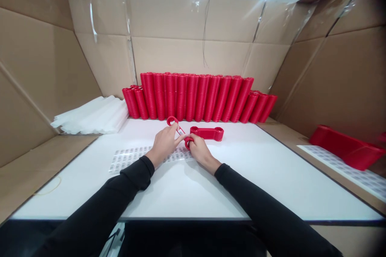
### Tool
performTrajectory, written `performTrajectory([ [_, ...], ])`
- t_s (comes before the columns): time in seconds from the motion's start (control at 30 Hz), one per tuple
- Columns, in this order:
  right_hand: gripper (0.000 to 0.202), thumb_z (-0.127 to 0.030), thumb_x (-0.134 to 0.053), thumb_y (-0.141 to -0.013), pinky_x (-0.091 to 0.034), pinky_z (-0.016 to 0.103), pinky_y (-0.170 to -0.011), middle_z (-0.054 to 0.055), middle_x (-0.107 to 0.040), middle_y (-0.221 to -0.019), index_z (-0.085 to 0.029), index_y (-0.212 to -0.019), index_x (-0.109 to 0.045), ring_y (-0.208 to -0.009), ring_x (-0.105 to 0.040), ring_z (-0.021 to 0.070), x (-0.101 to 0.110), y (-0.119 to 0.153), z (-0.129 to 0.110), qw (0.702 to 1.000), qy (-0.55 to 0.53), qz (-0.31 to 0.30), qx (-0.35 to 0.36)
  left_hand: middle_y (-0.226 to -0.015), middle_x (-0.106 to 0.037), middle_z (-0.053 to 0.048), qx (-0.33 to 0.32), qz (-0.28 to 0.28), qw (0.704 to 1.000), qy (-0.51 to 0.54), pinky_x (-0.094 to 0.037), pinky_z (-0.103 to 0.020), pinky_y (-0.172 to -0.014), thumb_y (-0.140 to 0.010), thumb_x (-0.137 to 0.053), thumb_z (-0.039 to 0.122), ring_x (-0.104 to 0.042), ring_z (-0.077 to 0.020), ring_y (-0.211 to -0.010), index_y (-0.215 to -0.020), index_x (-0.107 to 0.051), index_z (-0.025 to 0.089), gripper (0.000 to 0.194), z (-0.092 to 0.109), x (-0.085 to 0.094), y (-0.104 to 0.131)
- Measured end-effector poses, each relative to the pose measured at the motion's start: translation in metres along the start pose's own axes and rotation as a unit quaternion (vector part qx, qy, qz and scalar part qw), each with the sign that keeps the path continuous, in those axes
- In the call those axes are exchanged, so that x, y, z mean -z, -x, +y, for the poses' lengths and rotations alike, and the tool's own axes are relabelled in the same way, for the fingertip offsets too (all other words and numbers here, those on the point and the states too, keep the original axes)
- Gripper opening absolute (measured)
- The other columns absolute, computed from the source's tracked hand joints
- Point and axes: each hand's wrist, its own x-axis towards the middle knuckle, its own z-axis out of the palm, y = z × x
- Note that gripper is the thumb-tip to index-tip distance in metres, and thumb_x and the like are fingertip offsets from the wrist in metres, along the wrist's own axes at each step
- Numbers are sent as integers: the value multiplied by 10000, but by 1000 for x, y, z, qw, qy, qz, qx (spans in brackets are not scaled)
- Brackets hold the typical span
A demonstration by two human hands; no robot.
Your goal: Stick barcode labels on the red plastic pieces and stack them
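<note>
A red part [172, 120] with a ring at each end is held aslant between my hands above the white table. My left hand [164, 143] is closed on its middle, where a small white label shows on the bar. My right hand [200, 149] grips the lower ring. Just behind my right hand lies a short stack of the same red parts [206, 133]. Beneath my hands, a sheet of small printed labels [129, 158] lies flat on the table, partly covered by my left hand and wrist.
Tall stacks of red parts [193, 98] stand along the back cardboard wall. White foam sleeves [92, 115] are piled at the back left. At the right, a red stack [345, 146] lies on another label sheet [328, 160]. Cardboard walls [340, 68] enclose the white table [271, 168].
</note>
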Motion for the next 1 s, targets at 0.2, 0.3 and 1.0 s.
performTrajectory([
  [0.2, 176, -71, -334, -681, -344, 237, -557, 10, -531, -622, -170, -680, -480, -589, -490, 139, 2, 1, -5, 1000, 20, -1, 0, -834, -597, -56, 77, 68, 995, 15, -396, -271, -629, -859, -395, 481, -584, -211, -796, -1124, -394, 183, 399, -10, -3, -7],
  [0.3, 173, -71, -340, -684, -340, 238, -560, 13, -531, -629, -167, -683, -485, -595, -490, 141, 3, 3, -9, 999, 33, -11, 2, -759, -575, -17, 119, 83, 986, 86, -394, -264, -600, -855, -408, 464, -575, -186, -702, -1103, -390, 197, 365, -23, 0, -12],
  [1.0, 181, -54, -335, -660, -327, 238, -552, 20, -534, -624, -170, -642, -472, -590, -492, 146, 16, 2, -4, 999, 41, -24, 1, -661, -584, -28, 62, -190, 980, 4, -281, -251, -538, -739, -488, 316, -511, -170, -601, -744, -592, 193, 162, -37, -2, -6],
])
